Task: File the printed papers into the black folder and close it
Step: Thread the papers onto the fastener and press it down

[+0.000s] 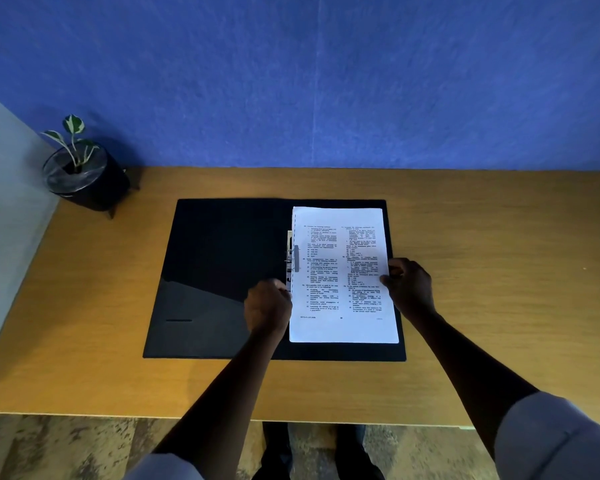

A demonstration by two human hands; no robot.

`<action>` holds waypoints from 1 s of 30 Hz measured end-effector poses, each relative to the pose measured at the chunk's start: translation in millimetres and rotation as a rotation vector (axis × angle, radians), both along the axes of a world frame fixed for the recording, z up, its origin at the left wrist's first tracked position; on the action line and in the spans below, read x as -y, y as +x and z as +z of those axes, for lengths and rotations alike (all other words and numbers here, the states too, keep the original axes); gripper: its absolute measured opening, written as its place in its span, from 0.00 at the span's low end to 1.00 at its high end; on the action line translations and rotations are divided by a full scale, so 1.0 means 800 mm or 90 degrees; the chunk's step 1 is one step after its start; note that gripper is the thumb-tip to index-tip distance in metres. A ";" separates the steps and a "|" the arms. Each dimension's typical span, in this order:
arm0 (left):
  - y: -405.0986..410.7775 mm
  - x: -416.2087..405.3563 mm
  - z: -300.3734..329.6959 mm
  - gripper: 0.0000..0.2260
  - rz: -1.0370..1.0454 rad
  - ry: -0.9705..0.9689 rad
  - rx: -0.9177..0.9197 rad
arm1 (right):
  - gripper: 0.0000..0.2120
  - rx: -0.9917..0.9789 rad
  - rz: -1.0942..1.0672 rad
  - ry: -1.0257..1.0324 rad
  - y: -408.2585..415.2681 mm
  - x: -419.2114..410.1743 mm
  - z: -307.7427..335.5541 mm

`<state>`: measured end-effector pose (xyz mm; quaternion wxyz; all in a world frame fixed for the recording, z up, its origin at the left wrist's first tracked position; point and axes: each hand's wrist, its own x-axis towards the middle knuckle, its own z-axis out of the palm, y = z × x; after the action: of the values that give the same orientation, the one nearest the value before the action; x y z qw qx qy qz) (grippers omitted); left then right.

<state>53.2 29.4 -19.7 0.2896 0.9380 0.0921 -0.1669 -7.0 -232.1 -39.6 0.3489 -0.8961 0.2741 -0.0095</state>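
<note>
The black folder (222, 271) is lying open near the middle of the table (499, 271), and the printed papers (343, 271) are resting on its right half. My left hand (267, 306) is curling at the sheets' left edge beside the metal clip (294, 259), seemingly pinching it. My right hand (409, 285) is gripping their right edge. The print is too small to read. A potted plant (80, 168) is sitting at the far left corner.
</note>
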 end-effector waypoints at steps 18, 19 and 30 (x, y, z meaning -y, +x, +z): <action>-0.055 -0.043 -0.014 0.29 -0.244 -0.017 0.074 | 0.16 -0.027 0.073 -0.098 0.062 0.014 0.018; -0.062 -0.050 -0.017 0.33 -0.278 -0.003 0.083 | 0.19 -0.027 0.098 -0.092 0.075 0.013 0.023; -0.079 -0.075 -0.047 0.46 -0.405 0.044 0.114 | 0.34 -0.151 0.353 -0.140 0.188 -0.017 0.043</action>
<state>-10.2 89.4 -57.1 0.1982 0.9397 -0.2259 -0.1630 143.8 -218.7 -5.0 0.2052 -0.9638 0.0554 0.1610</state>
